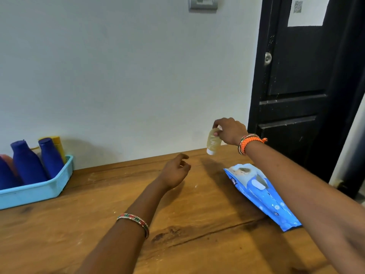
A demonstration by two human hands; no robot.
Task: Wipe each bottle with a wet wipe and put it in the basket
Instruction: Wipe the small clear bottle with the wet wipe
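A small clear bottle (213,142) is held cap-down above the wooden table (118,198), pinched by the right hand (230,131); the left hand (174,171) hovers loosely curled, empty; the basket (39,189) is seen at nine o'clock

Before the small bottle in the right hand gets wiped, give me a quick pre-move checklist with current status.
1. Right hand has the small clear bottle: ok, pinched at its upper end, white cap down, held above the table.
2. Left hand free: ok, fingers relaxed, holding nothing.
3. Wet wipe ready in a hand: not ok, none visible.
4. Wet wipes pack in reach: ok, lying flat under the right forearm; whether its flap is open, cannot tell.
5. Blue basket has room: cannot tell, several blue and yellow bottles already stand in it and part of it is out of frame.
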